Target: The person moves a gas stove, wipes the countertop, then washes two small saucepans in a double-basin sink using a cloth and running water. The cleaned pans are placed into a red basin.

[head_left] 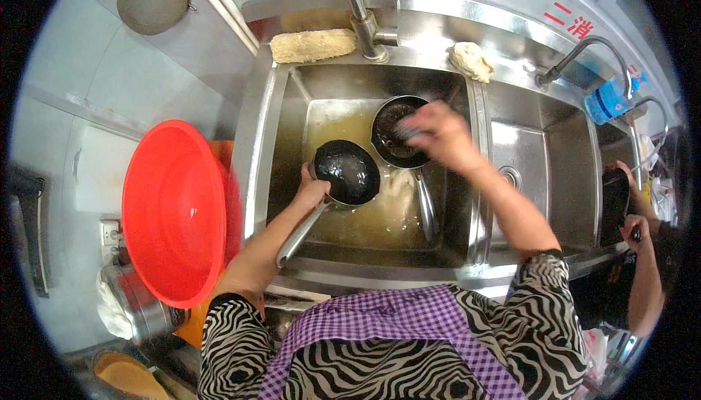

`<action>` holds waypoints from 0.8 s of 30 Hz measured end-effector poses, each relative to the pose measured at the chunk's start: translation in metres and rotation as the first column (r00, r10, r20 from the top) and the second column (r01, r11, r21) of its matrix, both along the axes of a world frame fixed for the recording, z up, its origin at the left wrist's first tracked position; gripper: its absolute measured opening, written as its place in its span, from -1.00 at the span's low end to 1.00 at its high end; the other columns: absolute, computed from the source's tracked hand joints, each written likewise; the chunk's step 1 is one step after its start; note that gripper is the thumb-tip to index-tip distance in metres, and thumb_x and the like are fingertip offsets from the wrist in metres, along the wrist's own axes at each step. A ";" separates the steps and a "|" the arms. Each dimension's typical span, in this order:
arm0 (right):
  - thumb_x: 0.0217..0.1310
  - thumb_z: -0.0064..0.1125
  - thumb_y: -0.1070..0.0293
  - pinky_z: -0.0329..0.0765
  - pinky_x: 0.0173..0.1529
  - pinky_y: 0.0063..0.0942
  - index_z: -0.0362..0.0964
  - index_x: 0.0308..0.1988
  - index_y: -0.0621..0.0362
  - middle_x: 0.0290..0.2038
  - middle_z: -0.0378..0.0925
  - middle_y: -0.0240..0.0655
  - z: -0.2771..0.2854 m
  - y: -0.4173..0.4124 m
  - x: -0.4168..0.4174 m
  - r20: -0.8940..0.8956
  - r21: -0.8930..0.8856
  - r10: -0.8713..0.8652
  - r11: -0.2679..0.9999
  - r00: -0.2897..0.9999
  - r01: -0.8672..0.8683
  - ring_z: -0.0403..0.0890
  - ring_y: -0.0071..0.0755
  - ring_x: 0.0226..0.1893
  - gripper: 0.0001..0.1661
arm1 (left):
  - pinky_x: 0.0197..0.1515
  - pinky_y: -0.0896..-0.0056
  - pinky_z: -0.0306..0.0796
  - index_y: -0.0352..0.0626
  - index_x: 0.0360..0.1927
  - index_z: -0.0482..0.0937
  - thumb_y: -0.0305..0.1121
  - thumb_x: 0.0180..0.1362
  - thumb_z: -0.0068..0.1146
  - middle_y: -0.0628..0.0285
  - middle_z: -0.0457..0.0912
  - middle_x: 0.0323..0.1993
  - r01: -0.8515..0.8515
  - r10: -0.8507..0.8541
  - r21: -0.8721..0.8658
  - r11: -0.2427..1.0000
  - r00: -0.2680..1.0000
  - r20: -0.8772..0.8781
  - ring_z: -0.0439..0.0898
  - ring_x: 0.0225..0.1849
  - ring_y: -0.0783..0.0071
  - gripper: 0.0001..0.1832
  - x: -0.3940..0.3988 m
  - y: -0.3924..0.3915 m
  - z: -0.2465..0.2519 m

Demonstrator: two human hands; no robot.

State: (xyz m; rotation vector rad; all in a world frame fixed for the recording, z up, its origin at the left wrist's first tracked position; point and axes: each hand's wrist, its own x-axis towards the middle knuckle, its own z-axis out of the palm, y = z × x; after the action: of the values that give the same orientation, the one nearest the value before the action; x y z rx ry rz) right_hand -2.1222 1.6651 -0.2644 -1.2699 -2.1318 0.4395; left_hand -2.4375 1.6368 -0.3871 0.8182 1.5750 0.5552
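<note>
My left hand (314, 187) grips the near left side of a small black pan (347, 171), where its metal handle meets the bowl. This pan is held over murky water in the left steel sink basin (372, 266). My right hand (438, 132), blurred, holds a dark scrubber, perhaps steel wool (406, 129), over a second black pan (401, 105). That pan lies in the basin, its metal handle (426, 203) pointing towards me. A pale cloth (401, 189) lies in the water between the two handles.
Behind the basin are a tap (364, 22), a yellowish loofah-like scrubber (313, 46) and a crumpled cloth (472, 61). A red plastic tub (174, 214) stands left; a second basin (520, 153) adjoins on the right. Another person's hands (635, 227) hold a dark pan at far right.
</note>
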 end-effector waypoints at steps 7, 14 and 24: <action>-0.14 0.10 0.52 0.37 0.01 -0.34 0.49 -0.20 0.13 -0.16 0.40 -0.16 -0.165 -0.020 -0.195 -0.120 -0.046 0.388 0.917 0.914 -0.396 0.43 -0.06 -0.14 -0.64 | 0.17 0.19 0.20 -0.13 0.22 0.13 -0.52 -0.21 0.02 -0.11 0.38 0.07 0.051 0.021 0.380 0.923 0.983 -0.182 0.33 0.15 -0.01 -0.23 -0.007 -0.003 -0.059; -0.02 -0.07 0.42 0.43 -0.14 -0.25 0.39 -0.26 0.13 -0.27 0.36 -0.21 -0.197 0.005 -0.162 0.297 0.027 0.293 0.949 0.909 -0.315 0.41 -0.11 -0.20 -0.77 | 0.18 0.09 0.18 -0.05 0.25 0.05 -0.53 -0.15 -0.05 -0.20 0.38 0.03 0.126 -0.021 0.323 0.938 0.950 -0.311 0.33 0.12 -0.14 -0.23 -0.012 -0.005 -0.079; -0.06 0.08 0.41 0.41 -0.04 -0.20 0.33 -0.13 0.22 -0.18 0.44 0.02 -0.196 -0.028 -0.195 -0.261 -0.342 0.201 0.895 0.944 -0.285 0.47 0.06 -0.12 -0.61 | 0.17 0.12 0.19 0.02 0.28 0.06 -0.56 -0.14 -0.09 -0.19 0.34 0.06 0.107 0.029 0.435 0.894 0.955 -0.294 0.34 0.12 -0.10 -0.21 -0.014 -0.005 -0.115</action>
State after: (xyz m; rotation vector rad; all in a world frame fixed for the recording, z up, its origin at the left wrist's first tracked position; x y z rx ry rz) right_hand -2.3173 1.6367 -0.4607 -1.0850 -2.0844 1.0921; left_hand -2.4515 1.6323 -0.5023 1.3304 1.7201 0.8140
